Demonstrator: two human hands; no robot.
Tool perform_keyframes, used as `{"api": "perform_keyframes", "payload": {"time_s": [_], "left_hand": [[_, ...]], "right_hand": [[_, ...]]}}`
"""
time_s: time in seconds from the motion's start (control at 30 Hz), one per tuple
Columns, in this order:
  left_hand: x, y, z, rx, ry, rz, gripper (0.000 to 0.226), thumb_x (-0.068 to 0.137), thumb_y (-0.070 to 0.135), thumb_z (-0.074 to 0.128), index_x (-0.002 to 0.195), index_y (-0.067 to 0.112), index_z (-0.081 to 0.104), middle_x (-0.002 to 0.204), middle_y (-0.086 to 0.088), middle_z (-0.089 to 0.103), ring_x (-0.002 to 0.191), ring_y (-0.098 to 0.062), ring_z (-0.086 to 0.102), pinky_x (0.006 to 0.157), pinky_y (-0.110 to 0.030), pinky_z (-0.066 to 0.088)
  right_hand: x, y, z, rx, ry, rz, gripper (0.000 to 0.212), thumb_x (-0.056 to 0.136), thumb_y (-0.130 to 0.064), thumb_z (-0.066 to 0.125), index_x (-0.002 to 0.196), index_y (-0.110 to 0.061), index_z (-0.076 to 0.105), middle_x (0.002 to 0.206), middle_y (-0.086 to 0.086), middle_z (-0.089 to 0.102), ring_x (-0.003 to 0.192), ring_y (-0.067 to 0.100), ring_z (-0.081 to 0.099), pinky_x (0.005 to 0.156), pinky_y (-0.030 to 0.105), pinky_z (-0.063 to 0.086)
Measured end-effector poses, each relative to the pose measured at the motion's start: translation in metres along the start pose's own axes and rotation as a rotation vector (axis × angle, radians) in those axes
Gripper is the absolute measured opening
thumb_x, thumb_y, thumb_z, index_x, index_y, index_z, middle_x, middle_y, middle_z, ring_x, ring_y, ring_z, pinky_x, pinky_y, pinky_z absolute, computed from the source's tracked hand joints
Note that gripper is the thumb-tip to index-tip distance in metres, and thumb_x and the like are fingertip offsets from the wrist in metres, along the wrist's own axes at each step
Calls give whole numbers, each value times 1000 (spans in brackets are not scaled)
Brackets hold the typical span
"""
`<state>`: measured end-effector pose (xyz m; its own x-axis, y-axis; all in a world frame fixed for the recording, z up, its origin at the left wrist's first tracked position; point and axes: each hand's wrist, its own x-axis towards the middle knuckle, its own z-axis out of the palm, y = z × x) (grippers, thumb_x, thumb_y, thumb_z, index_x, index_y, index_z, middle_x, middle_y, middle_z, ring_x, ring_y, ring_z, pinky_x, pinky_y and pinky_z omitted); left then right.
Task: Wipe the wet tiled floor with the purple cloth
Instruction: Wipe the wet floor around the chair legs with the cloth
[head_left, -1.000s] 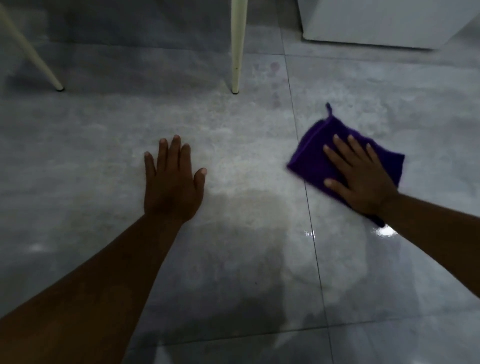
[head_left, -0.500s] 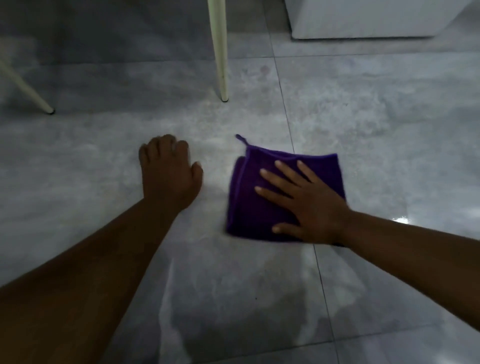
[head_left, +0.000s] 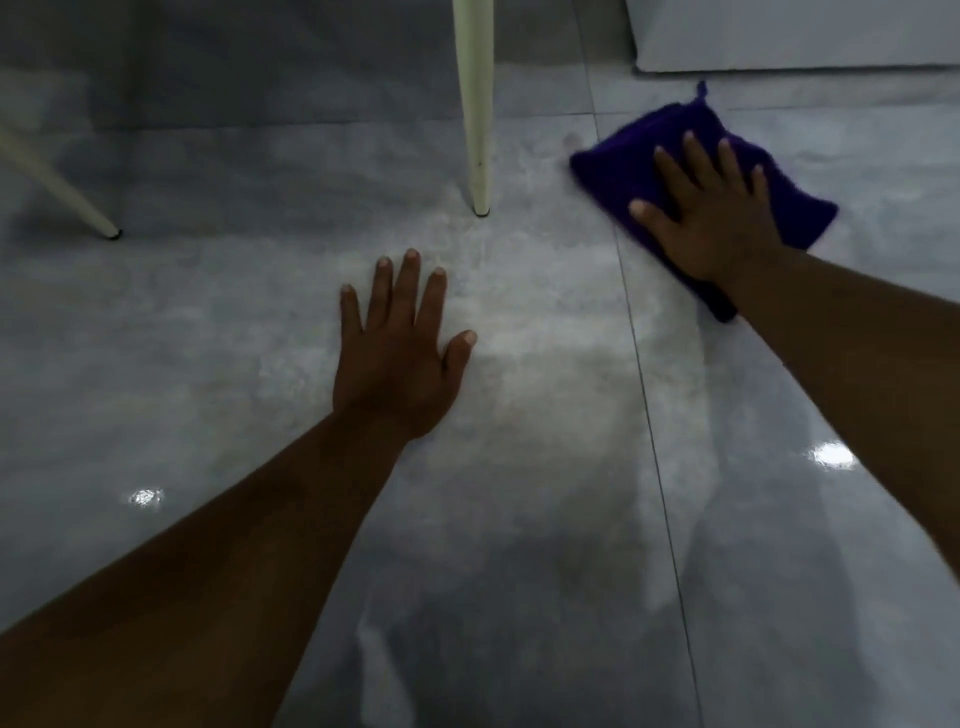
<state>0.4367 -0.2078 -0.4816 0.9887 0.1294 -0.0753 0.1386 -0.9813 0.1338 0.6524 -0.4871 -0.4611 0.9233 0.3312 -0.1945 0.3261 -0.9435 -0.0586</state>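
A folded purple cloth (head_left: 618, 171) lies flat on the grey tiled floor (head_left: 234, 322) at the upper right, just right of a grout line. My right hand (head_left: 711, 218) presses down on the cloth with its fingers spread, covering most of it. My left hand (head_left: 400, 353) rests palm down on the bare tile in the middle, fingers apart, holding nothing. The floor shines with wet patches and light glints near both forearms.
A cream chair leg (head_left: 475, 104) stands on the floor between the two hands, further back. A second slanted leg (head_left: 57, 192) is at the far left. A white cabinet base (head_left: 789, 36) sits at the top right, just beyond the cloth.
My right hand has slid the cloth away from my left hand, to the right and further back, towards the white cabinet. My left hand's fingers have straightened flat on the tile.
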Motion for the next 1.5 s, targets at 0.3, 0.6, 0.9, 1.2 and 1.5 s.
{"api": "perform_keyframes", "payload": {"time_s": [0.3, 0.6, 0.9, 1.2, 1.5], "left_hand": [[1, -2, 0, -10, 16, 5, 71, 97, 61, 19, 156, 21, 15, 167, -9, 8, 154, -29, 3, 121, -59, 8], [0, -4, 1, 5, 42, 29, 72, 97, 59, 22, 155, 17, 23, 166, -12, 15, 153, -33, 10, 120, -61, 10], [3, -3, 4, 12, 10, 13, 73, 97, 62, 14, 157, 20, 11, 167, -8, 3, 154, -29, -2, 122, -59, 4], [2, -5, 4, 32, -3, -1, 73, 96, 62, 14, 157, 21, 12, 167, -7, 4, 154, -28, 1, 121, -59, 6], [10, -13, -1, -25, -95, 6, 75, 94, 64, 28, 157, 26, 10, 168, -3, -2, 154, -24, -6, 122, -54, -1]], "right_hand": [[35, -112, 4, -21, -15, -175, 75, 92, -71, 13, 158, -36, 5, 168, 0, -4, 153, 32, -7, 120, 60, -2], [-127, 39, 25, -136, -26, -328, 78, 92, -73, 18, 158, -31, 18, 167, 1, 11, 153, 31, 9, 120, 58, 13], [-72, 133, 1, 35, 6, 286, 83, 86, -78, 15, 158, -36, 7, 168, 1, 1, 153, 32, 0, 120, 60, 2], [-29, -53, 9, -70, -34, -153, 79, 90, -75, 11, 158, -34, 5, 168, 3, -2, 153, 34, -5, 120, 61, 0], [-224, -20, 47, -183, -69, -572, 80, 91, -74, 28, 158, -33, 14, 168, 2, 6, 154, 32, 0, 121, 58, 3]]}}
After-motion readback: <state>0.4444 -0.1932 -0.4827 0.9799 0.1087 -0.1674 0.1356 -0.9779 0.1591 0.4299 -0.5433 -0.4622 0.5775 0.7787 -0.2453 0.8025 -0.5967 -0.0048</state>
